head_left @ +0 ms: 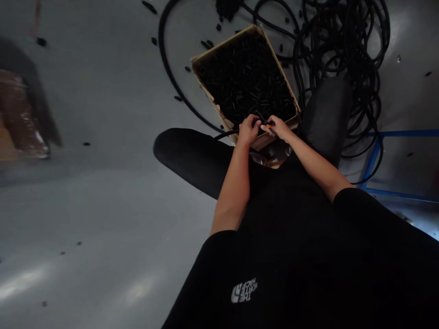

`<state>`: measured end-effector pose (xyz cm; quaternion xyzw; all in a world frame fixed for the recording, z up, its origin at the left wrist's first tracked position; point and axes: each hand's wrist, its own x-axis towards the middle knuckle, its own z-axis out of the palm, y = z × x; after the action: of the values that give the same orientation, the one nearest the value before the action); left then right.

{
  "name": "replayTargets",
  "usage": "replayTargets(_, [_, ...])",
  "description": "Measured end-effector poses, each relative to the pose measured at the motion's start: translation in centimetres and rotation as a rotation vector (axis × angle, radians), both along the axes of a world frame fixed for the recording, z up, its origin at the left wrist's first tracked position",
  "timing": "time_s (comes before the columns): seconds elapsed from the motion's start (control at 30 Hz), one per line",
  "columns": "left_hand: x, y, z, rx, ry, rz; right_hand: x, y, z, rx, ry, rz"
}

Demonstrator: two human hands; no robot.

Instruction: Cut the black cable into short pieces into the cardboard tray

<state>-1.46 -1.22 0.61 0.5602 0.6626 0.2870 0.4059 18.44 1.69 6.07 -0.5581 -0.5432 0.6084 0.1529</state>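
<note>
Over the near edge of a cardboard box (224,121), my two hands are close together. My left hand (249,130) is closed around the end part of a black hose (224,134), which runs in from the left across my leg. My right hand (279,128) grips a small orange-and-black hand tool (270,126); a thin dark part of it sticks out towards the box. Its exact kind is too small to tell. Inside the box lie a great many short black hose pieces (247,73).
A tangled heap of black hose (336,45) lies on the grey floor (113,109) beyond my right knee. Short black pieces are scattered around the box. A blue frame or line (408,133) is at right, and a brown wrapped object (20,114) at far left.
</note>
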Motion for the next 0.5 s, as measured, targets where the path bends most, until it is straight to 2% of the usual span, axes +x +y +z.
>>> replayTargets(0.1, [0.3,0.1,0.6,-0.001,0.009,-0.039,0.0,0.1,0.2,0.02,-0.051,0.007])
replayTargets(0.2, [-0.1,0.5,0.8,-0.023,-0.008,0.002,0.1,0.2,0.5,0.062,-0.052,0.013])
replayTargets(0.3, [-0.7,0.7,0.5,-0.071,-0.048,0.025,0.1,0.2,0.7,0.072,-0.031,0.013])
replayTargets(0.5, [-1.3,0.6,-0.3,-0.162,-0.233,-0.027,0.1,0.3,0.5,0.053,0.009,0.055])
